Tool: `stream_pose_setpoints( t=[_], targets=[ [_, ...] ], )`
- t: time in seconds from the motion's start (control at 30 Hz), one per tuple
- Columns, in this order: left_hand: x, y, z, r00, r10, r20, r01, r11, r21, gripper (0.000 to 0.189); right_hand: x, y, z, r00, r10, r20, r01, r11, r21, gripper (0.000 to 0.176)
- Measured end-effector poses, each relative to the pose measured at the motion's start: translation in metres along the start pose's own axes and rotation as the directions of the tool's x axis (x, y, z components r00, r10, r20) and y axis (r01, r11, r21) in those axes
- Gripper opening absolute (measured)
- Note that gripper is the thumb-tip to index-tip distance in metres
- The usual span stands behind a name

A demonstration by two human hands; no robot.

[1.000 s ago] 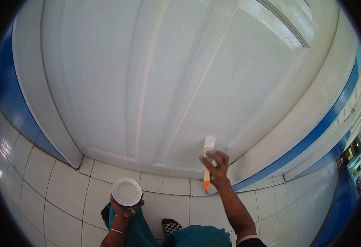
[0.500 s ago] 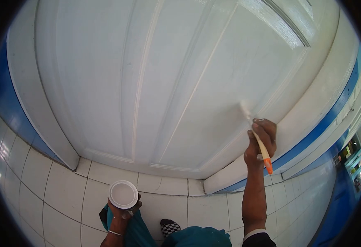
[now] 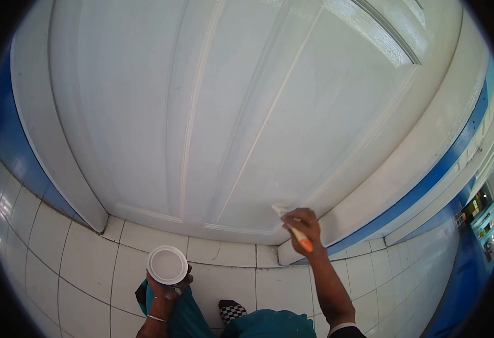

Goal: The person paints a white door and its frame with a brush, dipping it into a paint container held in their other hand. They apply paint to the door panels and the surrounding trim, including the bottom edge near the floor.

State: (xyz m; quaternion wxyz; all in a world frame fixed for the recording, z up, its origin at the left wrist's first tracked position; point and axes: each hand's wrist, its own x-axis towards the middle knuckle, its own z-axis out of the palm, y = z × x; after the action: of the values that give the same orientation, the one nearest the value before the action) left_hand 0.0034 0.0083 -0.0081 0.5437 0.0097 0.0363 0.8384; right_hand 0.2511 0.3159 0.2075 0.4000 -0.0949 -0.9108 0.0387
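Observation:
A paintbrush with an orange-tipped wooden handle is gripped in my right hand. Its white bristles meet the lower right panel of the white door, near the panel's bottom edge. My left hand is wrapped round a can with a white rim, held upright above the floor by my knee. The can's contents look whitish. My fingers are partly hidden beneath the can.
White door frames flank the door, with blue wall at the left and a blue stripe at the right. Below lies the tiled floor, where a checkered sock shows. Blue-green shelving stands far right.
My right hand and the brush have moved down and to the left along the door panel. My left hand and the can have barely moved.

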Motion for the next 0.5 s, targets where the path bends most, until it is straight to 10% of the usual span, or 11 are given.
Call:
stream_pose_setpoints(
  t=[0.3,0.5],
  targets=[
    [-0.002,-0.002,0.015,0.996,0.015,-0.087,-0.014,1.000,0.004,0.077,0.136,-0.025,-0.089,0.817,-0.309,-0.487,0.153,0.930,-0.334,0.022],
    [-0.004,0.001,0.012,0.995,0.016,-0.100,-0.013,1.000,0.026,0.078,-0.003,-0.022,0.058,0.984,-0.174,0.050,0.180,0.961,-0.209,0.052]
  ],
)
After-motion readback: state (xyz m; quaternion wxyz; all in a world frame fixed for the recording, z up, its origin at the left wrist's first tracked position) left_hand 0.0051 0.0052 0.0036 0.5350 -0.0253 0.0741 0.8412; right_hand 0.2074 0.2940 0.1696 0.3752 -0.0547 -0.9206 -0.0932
